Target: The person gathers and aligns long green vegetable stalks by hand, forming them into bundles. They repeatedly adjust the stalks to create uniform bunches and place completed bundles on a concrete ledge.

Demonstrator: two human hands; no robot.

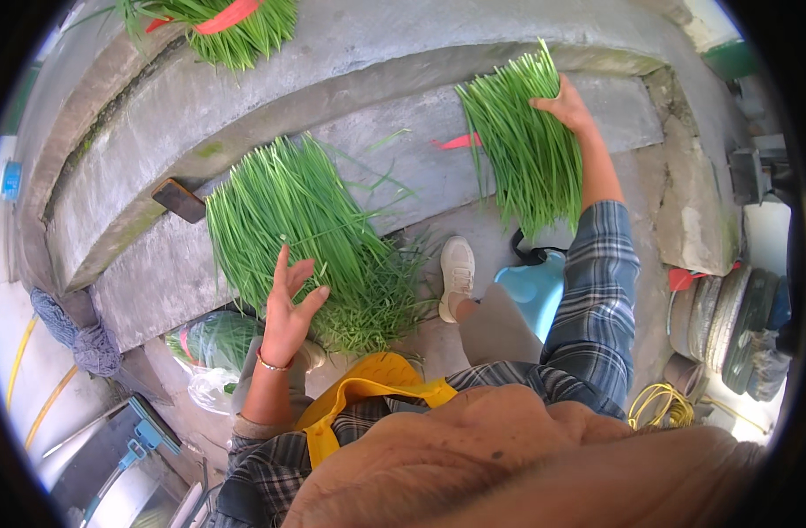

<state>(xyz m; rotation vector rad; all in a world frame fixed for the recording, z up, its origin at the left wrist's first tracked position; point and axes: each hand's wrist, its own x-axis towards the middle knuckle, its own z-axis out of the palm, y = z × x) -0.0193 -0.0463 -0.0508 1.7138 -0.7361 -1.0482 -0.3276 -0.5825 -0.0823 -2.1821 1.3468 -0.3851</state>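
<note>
Bare skin (509, 458) of the person at work comes closest, with a yellow strap (368, 387) and a plaid shirt (601, 317) just beyond. Low on the left sits a clear plastic bag (211, 392) with greens inside. Their left hand (289, 308), fingers loosely spread and holding nothing I can see, is over the near edge of a large loose heap of green stalks (284, 202); whether it touches them I can't tell. Finer loose leaves (368, 304) lie at the heap's near end, beside a pale shoe (457, 268). Right of that is something blue (544, 286). Their right hand (568, 106) grips a smaller bunch (526, 141) near its pale ends, thumb in front, other fingers mostly hidden. A red strip (458, 142) lies beside that bunch on the concrete step (148, 290), and a phone (179, 201) rests left of the heap. Farthest off, a red-banded bunch (245, 48) lies higher up.
</note>
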